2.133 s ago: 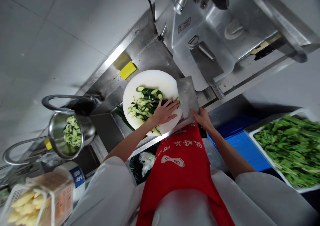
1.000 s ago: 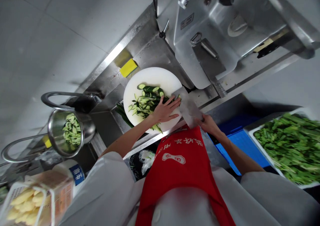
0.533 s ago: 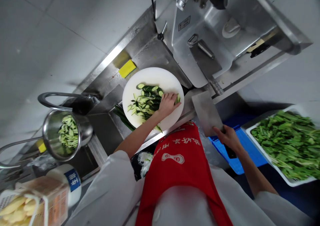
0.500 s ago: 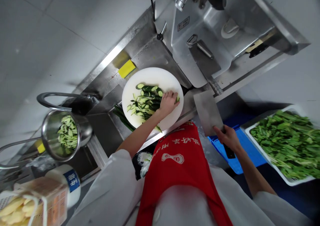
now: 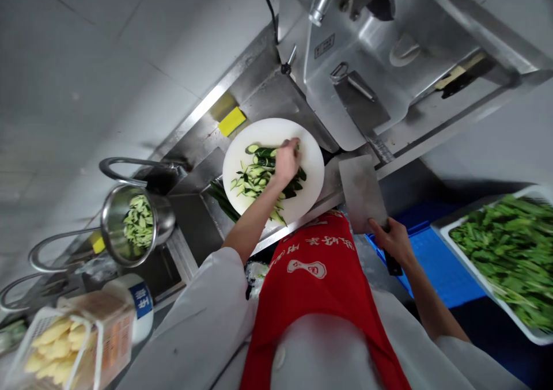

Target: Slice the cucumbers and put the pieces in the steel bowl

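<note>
On the round white cutting board (image 5: pixel 309 191) lie cucumber pieces (image 5: pixel 256 180), some in slices and some in thicker chunks with dark green skin. My left hand (image 5: pixel 287 161) is over the upper right of the pile, its fingers curled and pressed together; what they hold, if anything, is hidden under them. To the right of the board, my right hand (image 5: pixel 392 241) grips the cleaver (image 5: pixel 363 193) by its dark handle, with the broad blade lying flat to view and apart from the cucumber.
A steel pot (image 5: pixel 129 224) with cut pieces stands at the left, by curved faucets. A yellow sponge (image 5: pixel 232 121) lies behind the board. Right are a blue crate (image 5: pixel 444 266) and a white basket of greens (image 5: pixel 510 257). A peeler (image 5: pixel 360 86) lies at the upper right.
My left hand has moved up and slightly left across the cucumber, and its fingers have curled in. The view has shifted a little. My right hand still holds the cleaver beside the board.
</note>
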{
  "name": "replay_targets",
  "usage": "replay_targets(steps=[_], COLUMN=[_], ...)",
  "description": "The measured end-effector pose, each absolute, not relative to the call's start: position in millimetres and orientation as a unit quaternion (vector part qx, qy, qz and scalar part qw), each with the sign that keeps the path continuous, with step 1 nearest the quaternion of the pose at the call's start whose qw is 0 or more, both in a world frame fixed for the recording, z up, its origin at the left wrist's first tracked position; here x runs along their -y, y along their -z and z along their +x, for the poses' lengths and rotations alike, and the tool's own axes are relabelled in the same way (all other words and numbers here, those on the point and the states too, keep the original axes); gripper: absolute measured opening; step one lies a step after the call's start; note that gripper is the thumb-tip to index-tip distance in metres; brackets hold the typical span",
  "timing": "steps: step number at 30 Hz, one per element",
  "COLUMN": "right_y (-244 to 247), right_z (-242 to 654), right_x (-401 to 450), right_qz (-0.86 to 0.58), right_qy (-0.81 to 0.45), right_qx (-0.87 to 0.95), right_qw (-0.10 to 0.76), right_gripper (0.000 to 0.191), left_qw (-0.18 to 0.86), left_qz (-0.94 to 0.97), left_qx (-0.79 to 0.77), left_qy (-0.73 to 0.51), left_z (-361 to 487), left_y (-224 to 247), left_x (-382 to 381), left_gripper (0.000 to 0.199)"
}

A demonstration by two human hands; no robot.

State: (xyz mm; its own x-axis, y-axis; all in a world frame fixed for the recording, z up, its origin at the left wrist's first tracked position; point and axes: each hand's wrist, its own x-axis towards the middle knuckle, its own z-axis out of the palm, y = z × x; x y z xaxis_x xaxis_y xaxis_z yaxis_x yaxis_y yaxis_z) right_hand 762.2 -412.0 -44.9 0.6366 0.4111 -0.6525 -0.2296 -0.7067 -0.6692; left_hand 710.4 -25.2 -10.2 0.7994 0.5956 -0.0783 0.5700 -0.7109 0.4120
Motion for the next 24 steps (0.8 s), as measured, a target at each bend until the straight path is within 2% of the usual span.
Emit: replay_targets(steps=[3, 8, 10, 14, 19, 24], right_y=[42, 32, 26, 13, 2, -4], right_z=[764, 769, 771, 774, 775, 775], right_x=[407, 390, 381, 365, 347, 323], right_qz=[-0.822, -0.830, -0.838, -0.852, -0.854, -0.849], right_qy=[-0.417, -0.408, -0.402, -0.395, -0.390, -0.388], right_qx=[0.066, 0.110, 0.121, 0.134, 0.165, 0.214], right_qw=[0.383, 0.364, 0.349, 0.317, 0.302, 0.288], right_gripper=[0.046, 0.045, 0.044, 0.044, 0.045, 0.046], left_qw=[0.217, 0.167, 0.175, 0.249, 0.266, 0.277], left_qz=[0.886, 0.874, 0.889, 0.909, 0.896, 0.869], left_qx=[-0.380, -0.419, -0.395, -0.333, -0.351, -0.402], left_qy=[-0.155, -0.183, -0.155, -0.002, 0.054, 0.076], left_z=[681, 617, 581, 498, 441, 438], left_y=[-1, -22, -26, -16, 12, 23], left_x=[-27, -70, -54, 12, 56, 49], left_gripper=[0.039, 0.037, 0.027, 0.014, 0.030, 0.023])
